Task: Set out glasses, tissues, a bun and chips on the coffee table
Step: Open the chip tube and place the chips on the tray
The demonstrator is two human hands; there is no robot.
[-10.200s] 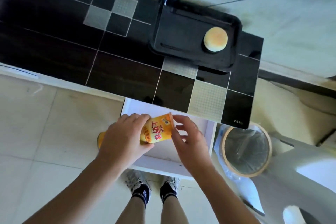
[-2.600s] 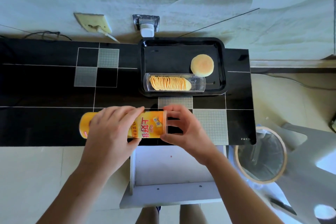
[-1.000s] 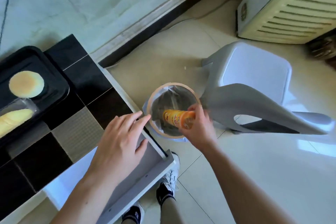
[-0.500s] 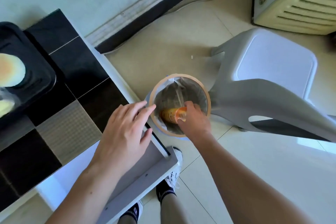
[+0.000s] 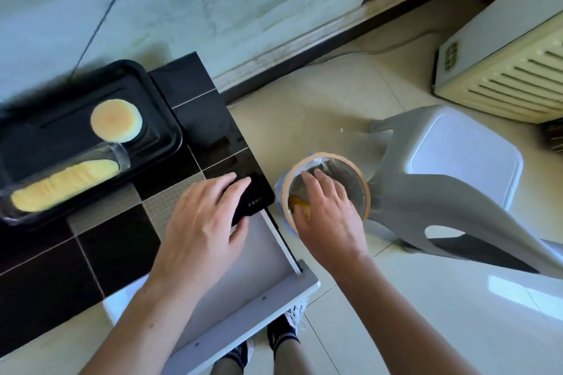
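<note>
No readable text anywhere, the orange can (image 5: 300, 207) in the bin (image 5: 364, 183) perhaps too hidden.

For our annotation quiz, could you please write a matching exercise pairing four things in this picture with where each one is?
Things:
1. bun
2. chips
3. orange can
4. left hand

Places:
A. inside the bin
B. in a clear sleeve on the black tray
C. over the table corner
D. bare on the tray

Pairs: 1-D, 2-B, 3-A, 4-C
</note>
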